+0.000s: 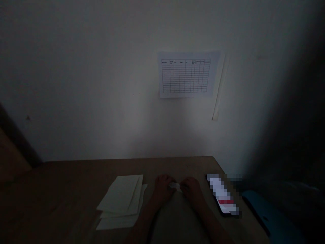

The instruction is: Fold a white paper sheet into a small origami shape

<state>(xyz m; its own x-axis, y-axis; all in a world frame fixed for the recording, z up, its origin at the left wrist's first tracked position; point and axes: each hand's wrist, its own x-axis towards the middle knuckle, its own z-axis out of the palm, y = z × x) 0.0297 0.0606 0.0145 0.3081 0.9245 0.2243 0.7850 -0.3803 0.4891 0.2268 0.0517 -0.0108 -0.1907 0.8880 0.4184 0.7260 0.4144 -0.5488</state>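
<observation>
The scene is dim. My left hand [162, 187] and my right hand [191, 189] rest close together on a brown table [76, 189], fingers curled. Between them they pinch a small pale piece of paper [175, 185], which seems to be the top edge of a light sheet [175, 220] lying between my forearms. A stack of pale paper sheets [122, 201] lies just left of my left hand.
A phone [222, 196] with a lit screen lies right of my right hand near the table's edge. A blue object [264, 213] sits lower right, off the table. A printed table sheet [186, 74] hangs on the white wall.
</observation>
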